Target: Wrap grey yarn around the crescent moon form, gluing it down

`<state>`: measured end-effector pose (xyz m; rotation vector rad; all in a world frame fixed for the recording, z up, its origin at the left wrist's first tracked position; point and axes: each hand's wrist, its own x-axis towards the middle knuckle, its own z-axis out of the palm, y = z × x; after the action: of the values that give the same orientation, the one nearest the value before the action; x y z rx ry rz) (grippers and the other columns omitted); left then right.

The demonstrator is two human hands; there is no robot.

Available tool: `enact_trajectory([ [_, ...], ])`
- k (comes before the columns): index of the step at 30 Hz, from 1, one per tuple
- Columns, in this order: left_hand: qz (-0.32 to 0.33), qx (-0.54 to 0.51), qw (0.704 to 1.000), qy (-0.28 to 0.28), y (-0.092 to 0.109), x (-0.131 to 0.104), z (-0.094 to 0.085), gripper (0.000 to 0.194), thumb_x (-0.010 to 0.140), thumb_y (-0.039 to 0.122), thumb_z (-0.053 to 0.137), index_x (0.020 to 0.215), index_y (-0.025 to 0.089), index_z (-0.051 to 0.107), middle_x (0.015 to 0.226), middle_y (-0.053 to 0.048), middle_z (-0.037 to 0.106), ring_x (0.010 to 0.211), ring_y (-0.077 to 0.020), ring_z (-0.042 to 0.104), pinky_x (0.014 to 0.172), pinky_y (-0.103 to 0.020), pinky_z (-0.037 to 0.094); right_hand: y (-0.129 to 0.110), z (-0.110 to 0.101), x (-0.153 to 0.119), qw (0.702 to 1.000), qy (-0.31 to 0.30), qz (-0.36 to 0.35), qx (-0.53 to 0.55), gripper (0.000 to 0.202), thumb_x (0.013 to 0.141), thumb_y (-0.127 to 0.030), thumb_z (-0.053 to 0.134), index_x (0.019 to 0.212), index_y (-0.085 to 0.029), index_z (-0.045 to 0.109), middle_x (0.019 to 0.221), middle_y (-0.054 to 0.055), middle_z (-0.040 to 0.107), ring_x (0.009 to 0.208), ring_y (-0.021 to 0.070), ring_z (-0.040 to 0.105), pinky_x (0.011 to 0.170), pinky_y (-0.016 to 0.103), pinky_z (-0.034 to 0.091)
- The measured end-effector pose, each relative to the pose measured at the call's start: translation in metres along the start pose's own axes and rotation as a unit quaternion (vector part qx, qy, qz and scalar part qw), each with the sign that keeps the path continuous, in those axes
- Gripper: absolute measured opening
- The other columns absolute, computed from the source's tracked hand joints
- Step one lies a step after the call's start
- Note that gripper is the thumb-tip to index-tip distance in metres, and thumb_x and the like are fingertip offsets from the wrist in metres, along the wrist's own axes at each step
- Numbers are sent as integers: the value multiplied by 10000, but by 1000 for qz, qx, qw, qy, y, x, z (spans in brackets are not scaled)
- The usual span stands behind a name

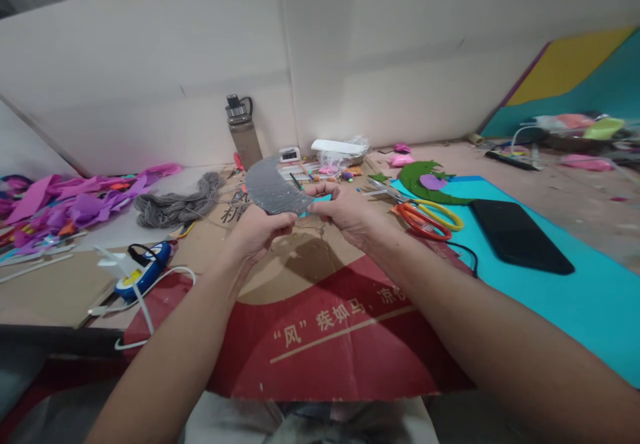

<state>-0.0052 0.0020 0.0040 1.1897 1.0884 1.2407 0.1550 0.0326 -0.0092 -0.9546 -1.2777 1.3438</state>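
Grey curved piece [273,187]: crescent-like, ribbed with fine strands, slight sheen. You hold it raised over the red-and-tan cardboard [320,337], near the tabletop's [595,211] front edge. Your left hand [265,231] pinches its lower rim, thumb extended; your right hand [340,211] pinches its right end, fingers closed. Cyan sheet [530,297] to the right, black phone [523,236] on it. Pale wall panels [200,51] behind; bottle [245,137] standing near them.

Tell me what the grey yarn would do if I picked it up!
The yarn would probably flop and droop, because its strands lie in soft bends. It may feel light, being just thin strands. Some loops might dangle or catch, since they're bunched loosely together.
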Motion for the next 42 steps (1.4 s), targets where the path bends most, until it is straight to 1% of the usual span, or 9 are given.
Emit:
enact_trajectory([
  [4, -5, -14, 1000, -23, 3, -1, -2, 364, 483, 159, 815, 811, 152, 659, 726, -10, 633, 582, -104, 517, 534, -247, 432, -4, 0, -2, 999, -5, 37, 32, 278, 542, -123, 652, 812, -187, 629, 560, -74, 528, 474, 73, 350, 496, 250, 220],
  [10, -12, -48, 996, -81, 7, -2, -7, 378, 505, 125, 829, 845, 134, 667, 742, -17, 653, 634, -118, 569, 594, -256, 485, -10, 0, -5, 995, -15, 55, 84, 289, 524, -124, 687, 802, -169, 623, 577, -62, 554, 468, 59, 332, 489, 252, 200],
  [15, -12, -62, 996, -62, 9, -3, -4, 487, 512, 113, 843, 959, 160, 657, 856, -19, 672, 687, -118, 585, 615, -266, 512, -12, 2, -7, 995, -13, 57, 83, 288, 562, -88, 669, 834, -172, 624, 584, -61, 557, 473, 59, 350, 490, 248, 207],
  [21, 0, -52, 998, -38, 6, -3, 1, 430, 516, 131, 829, 904, 145, 646, 766, 0, 644, 617, -97, 547, 565, -243, 480, -12, 5, -9, 993, -1, 73, 94, 260, 584, -66, 664, 816, -178, 623, 561, -64, 537, 458, 59, 352, 467, 241, 204],
  [29, 22, -103, 989, -100, 1, -1, -5, 364, 611, 164, 809, 944, 156, 663, 802, -17, 653, 690, -112, 594, 658, -256, 505, -18, 3, -8, 981, -5, 99, 168, 254, 577, -33, 636, 799, -157, 625, 579, -65, 543, 466, 35, 365, 468, 189, 269],
  [33, 48, -86, 992, -76, 2, -1, 2, 429, 551, 131, 817, 951, 157, 665, 814, -14, 664, 667, -103, 572, 623, -232, 472, -19, 4, -9, 978, -10, 105, 182, 279, 566, -29, 647, 812, -160, 622, 573, -72, 542, 465, 30, 371, 460, 172, 280],
  [36, 96, -47, 993, -45, 2, 0, 4, 409, 542, 112, 783, 933, 155, 674, 867, -26, 688, 737, -126, 597, 656, -236, 475, -20, 5, -11, 973, -22, 113, 200, 277, 570, -26, 637, 813, -158, 632, 569, -77, 539, 464, 24, 365, 463, 160, 299],
  [39, 154, 92, 984, -8, -1, 2, -1, 236, 625, 140, 729, 855, 158, 677, 780, -8, 683, 679, -120, 586, 631, -236, 465, -23, 3, -13, 968, -31, 125, 217, 272, 574, -28, 626, 815, -153, 641, 573, -71, 551, 462, 24, 362, 462, 164, 301],
  [42, 219, 307, 925, 51, -5, -2, -8, 103, 715, 249, 727, 743, 168, 670, 616, 15, 632, 543, -112, 538, 535, -240, 406, -26, 0, -14, 963, -29, 135, 232, 258, 582, -33, 627, 812, -149, 634, 567, -69, 546, 460, 25, 363, 457, 166, 288],
])
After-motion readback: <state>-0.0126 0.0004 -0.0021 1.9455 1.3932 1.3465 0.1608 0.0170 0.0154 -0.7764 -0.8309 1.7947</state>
